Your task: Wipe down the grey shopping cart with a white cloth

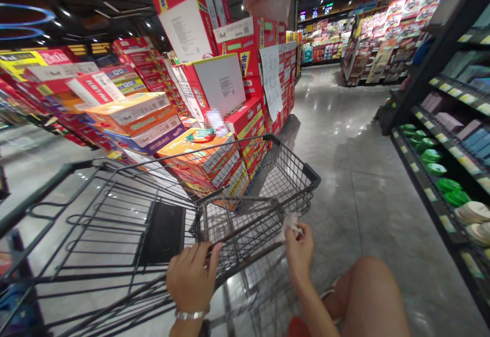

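Observation:
A dark metal shopping cart (314, 176) stretches across the lower left and middle of the head view, its wire basket holding nothing that I can see. My left hand (193, 275), with a silver band at the wrist, is wrapped round the cart's near top rail. To the right of the cart's near side, my right hand (300, 247) pinches a crumpled whitish cloth or tissue (291, 223). The cloth is against or very close to the cart's wire side; I cannot tell whether it touches.
Stacked red boxes (252, 122) and orange boxes (132, 107) stand just beyond the cart. On the right, a dark shelf unit (421, 184) carries green bowl-like items (431, 155). A grey floor aisle (325, 102) runs between them toward more displays. My bent knee (371, 286) is at lower right.

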A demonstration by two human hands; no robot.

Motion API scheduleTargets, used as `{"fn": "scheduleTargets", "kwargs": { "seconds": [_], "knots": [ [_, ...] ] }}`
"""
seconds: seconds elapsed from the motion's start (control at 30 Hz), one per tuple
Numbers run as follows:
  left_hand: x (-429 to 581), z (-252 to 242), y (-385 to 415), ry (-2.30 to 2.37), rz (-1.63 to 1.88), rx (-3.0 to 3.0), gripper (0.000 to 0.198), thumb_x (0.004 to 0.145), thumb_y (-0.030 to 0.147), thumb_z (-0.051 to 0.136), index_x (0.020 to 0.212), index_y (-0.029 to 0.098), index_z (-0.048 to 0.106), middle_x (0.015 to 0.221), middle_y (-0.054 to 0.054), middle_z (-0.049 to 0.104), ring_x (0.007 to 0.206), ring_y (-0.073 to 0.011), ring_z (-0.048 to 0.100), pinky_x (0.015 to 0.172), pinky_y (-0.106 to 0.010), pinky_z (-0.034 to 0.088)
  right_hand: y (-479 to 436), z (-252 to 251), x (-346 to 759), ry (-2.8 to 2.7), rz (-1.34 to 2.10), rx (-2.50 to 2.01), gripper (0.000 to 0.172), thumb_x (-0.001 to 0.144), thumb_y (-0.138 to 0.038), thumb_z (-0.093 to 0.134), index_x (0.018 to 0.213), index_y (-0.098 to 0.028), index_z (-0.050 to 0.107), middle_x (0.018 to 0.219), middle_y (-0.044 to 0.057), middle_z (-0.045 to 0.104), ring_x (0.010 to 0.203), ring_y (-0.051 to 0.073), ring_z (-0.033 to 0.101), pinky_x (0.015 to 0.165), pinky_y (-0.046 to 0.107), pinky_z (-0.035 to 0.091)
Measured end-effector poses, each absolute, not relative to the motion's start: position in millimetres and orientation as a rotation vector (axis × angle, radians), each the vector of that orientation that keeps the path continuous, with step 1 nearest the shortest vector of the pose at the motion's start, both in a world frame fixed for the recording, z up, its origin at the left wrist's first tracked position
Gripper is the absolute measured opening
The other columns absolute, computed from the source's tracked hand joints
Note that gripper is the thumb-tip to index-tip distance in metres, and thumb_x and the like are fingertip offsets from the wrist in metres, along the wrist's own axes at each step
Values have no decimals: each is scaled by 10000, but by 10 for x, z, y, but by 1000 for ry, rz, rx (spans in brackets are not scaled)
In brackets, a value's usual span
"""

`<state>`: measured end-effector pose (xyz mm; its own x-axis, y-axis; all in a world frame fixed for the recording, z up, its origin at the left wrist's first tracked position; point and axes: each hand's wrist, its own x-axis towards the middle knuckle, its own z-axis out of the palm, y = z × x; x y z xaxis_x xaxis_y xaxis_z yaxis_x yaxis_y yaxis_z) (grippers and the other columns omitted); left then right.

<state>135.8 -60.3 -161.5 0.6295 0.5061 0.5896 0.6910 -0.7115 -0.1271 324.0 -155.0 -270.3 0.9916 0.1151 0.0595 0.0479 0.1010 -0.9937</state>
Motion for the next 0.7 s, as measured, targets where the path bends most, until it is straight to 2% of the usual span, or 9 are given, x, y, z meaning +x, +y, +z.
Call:
{"fn": "scheduleTargets", "kwargs": {
  "seconds": [0.17,0.27,0.37,0.43,0.7],
  "knots": [
    [1363,-1624,-598,-938,-772,-2495,226,869,358,526,757,184,617,580,-14,588,605,-188,518,595,-309,307,-1432,-2527,3232,-161,62,-1415,310,769,-320,589,1024,-148,550,905,62,594,800,174,578,695,290,478],
    [1371,-1627,-604,-952,-761,-2481,222,868,361,531,766,181,612,589,-17,594,597,-189,509,595,-311,305,-1341,-2455,3075,-279,31,-1473,323,810,-340,565,1064,-141,586,1078,120,526,980,213,542,810,328,462],
    [1377,-1631,-609,-962,-750,-2465,228,871,365,525,768,181,610,592,-19,592,607,-194,513,593,-314,301,-1316,-2454,2875,-350,-10,-1483,301,866,-311,499,1092,-141,605,1152,141,486,1104,231,490,914,364,418],
    [1379,-1634,-611,-966,-747,-2461,231,873,365,520,767,180,610,588,-18,586,615,-198,518,593,-316,302,-1319,-2452,2771,-384,-29,-1475,266,878,-270,485,1071,-149,622,1137,137,492,1104,226,489,914,365,418],
    [1393,-1630,-609,-934,-783,-2450,210,866,350,539,763,178,601,561,-8,568,587,-189,488,587,-310,290,-1348,-2291,2655,-529,-76,-1411,118,812,-141,544,840,-175,654,938,78,570,858,171,580,725,291,485]
  ]
}}
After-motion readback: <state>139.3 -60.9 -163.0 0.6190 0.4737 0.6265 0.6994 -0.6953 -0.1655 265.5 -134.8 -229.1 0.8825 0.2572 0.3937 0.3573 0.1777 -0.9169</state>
